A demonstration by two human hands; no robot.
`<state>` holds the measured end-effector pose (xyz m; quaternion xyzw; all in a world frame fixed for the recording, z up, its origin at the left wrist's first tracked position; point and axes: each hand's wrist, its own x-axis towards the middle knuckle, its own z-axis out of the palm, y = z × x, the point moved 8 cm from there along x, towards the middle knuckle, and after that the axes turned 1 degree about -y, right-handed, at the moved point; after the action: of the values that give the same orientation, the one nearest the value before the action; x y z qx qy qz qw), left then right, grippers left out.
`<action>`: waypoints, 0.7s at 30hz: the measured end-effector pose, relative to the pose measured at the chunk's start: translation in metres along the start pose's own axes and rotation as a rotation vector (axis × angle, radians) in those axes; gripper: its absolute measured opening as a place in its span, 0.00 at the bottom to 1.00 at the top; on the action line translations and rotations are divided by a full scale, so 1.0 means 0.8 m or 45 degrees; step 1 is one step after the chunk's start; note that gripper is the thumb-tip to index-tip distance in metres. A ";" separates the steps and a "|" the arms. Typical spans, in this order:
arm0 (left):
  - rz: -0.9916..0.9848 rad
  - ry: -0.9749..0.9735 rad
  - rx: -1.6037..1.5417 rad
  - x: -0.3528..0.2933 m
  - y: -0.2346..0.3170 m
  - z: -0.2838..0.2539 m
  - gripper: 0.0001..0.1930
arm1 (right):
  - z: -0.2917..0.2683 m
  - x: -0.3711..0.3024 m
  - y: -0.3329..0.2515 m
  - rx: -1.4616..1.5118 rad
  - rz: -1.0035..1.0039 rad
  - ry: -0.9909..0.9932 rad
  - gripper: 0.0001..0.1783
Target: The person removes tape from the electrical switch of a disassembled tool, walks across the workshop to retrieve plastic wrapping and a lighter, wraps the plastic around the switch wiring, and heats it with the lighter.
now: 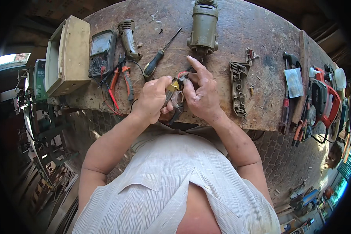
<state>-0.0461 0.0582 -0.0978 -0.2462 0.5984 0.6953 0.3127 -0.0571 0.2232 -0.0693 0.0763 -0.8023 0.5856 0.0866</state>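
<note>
Just over the bench's near edge, my left hand (154,97) and my right hand (202,93) are closed on a small yellow-and-black wired part (174,86). A red wire runs from its top, and dark cable pieces hang below it. My left fingers pinch its left side. On the right, my thumb presses the part while my index finger points up and away. The fingers hide much of the part. Beyond my right hand stands an olive motor housing (204,25) of a power tool. A screwdriver (154,64) with a dark handle lies beyond my left hand.
At left are a beige box (77,58), a multimeter (102,52) with leads, orange-handled pliers (127,82) and an olive handle shell (129,39). An open shell half (238,87) lies at right, near small screws. Farther right are a paper packet (294,82) and a red-black power tool (321,99).
</note>
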 end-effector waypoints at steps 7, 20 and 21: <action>0.155 0.072 0.083 -0.030 0.020 0.000 0.13 | -0.001 0.001 0.003 0.021 0.012 -0.015 0.35; 0.318 -0.133 -0.157 -0.036 0.007 -0.006 0.06 | 0.011 -0.001 0.024 0.286 0.243 -0.026 0.34; 0.275 -0.016 -0.116 -0.041 0.008 0.001 0.09 | 0.011 -0.002 0.026 0.292 0.247 -0.026 0.34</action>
<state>-0.0280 0.0537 -0.0700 -0.1900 0.5872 0.7529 0.2282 -0.0605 0.2214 -0.0913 0.0135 -0.7347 0.6781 0.0122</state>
